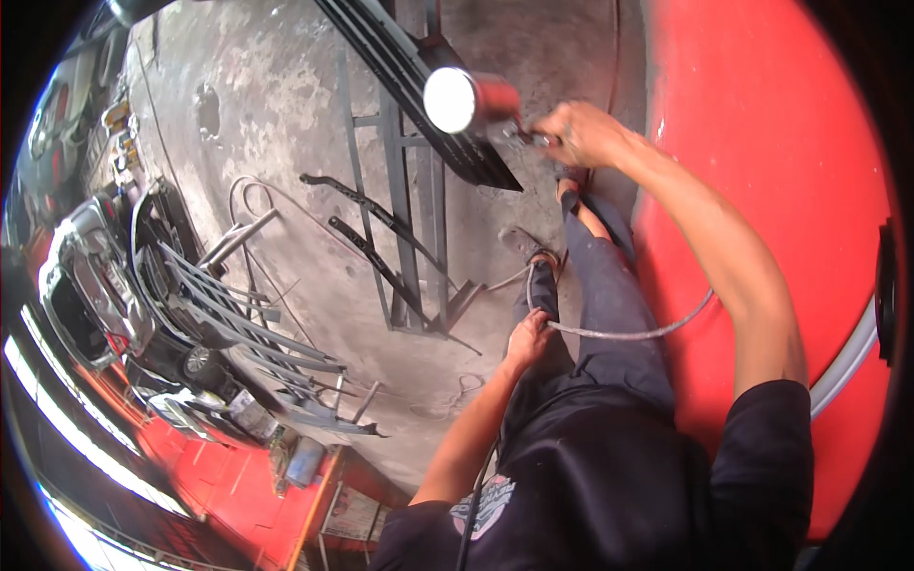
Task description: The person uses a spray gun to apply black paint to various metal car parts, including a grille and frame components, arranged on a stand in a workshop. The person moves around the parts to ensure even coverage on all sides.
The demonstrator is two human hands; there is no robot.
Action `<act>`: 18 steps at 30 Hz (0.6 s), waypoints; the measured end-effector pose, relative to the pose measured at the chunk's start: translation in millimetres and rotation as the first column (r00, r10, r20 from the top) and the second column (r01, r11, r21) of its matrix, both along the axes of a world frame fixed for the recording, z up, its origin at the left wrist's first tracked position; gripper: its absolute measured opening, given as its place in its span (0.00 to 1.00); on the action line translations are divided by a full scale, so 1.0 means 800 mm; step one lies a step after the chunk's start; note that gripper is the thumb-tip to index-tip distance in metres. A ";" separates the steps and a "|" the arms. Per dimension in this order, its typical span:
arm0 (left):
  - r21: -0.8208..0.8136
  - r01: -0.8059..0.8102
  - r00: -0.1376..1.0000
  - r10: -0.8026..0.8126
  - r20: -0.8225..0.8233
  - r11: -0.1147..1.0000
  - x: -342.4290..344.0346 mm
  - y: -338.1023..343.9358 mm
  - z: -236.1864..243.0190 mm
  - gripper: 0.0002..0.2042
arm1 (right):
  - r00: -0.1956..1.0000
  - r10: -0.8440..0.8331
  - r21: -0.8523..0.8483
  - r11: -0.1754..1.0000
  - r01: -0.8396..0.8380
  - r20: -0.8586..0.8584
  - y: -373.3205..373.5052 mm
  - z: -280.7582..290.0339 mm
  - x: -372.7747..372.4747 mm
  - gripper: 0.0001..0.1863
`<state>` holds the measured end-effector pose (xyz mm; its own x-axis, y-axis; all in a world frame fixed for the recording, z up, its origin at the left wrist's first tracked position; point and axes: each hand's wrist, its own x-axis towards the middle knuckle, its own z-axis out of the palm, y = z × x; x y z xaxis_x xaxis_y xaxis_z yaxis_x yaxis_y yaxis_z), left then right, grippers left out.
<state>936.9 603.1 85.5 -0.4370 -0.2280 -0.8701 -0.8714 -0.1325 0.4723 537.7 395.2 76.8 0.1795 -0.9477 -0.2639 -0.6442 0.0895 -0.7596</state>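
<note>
My right hand point(577, 135) is stretched forward, its fingers wrapped round the handle of a paint spray gun point(522, 133). The gun carries a red cup point(495, 99) with a bright white round end, somewhat blurred. Just beyond the cup lies a long black slatted panel point(419, 88), raised on a dark metal stand point(395, 181). Whether gun and panel touch, I cannot tell. Down by my thigh, my left hand point(529, 335) is closed on a grey air hose point(619, 335), which loops toward my right side. Two narrow black strips point(367, 249) rest across the stand's near end.
On the left, several grey slatted panels point(252, 314) sit on a support. Car parts point(95, 276) crowd the far left. A red wall point(762, 124) rises close on my right. Thin hose point(249, 190) lies along the stained concrete floor point(276, 105). A blue container point(305, 462) stands lower left.
</note>
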 end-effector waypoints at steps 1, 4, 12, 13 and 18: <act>-0.027 -0.004 0.999 0.003 -0.044 1.000 0.010 0.007 -0.003 0.14 | 0.999 0.051 0.015 0.999 -0.051 -0.006 0.019 -0.005 0.008 0.15; -0.095 -0.035 0.989 0.021 -0.145 0.995 0.044 0.032 -0.009 0.13 | 0.991 0.105 0.134 0.984 -0.115 0.077 0.050 -0.004 0.036 0.14; -0.123 -0.096 0.990 0.082 -0.112 0.988 0.077 0.042 0.011 0.13 | 0.984 -0.147 -0.037 0.989 0.144 -0.103 -0.060 0.009 0.072 0.14; -0.140 -0.097 0.992 0.083 -0.098 0.985 0.079 0.041 0.012 0.14 | 0.969 -0.226 -0.107 0.971 0.216 -0.098 -0.076 0.012 0.077 0.16; -0.167 -0.097 0.994 0.088 -0.062 0.981 0.096 0.044 0.021 0.15 | 0.934 -0.345 -0.218 0.922 0.320 -0.089 -0.101 0.009 0.096 0.21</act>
<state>1013.3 638.2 102.2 -0.4523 -0.4118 -0.7911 -0.8317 -0.1256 0.5408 614.8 314.8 84.0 -0.1771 -0.9820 -0.0660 -0.6929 0.1720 -0.7002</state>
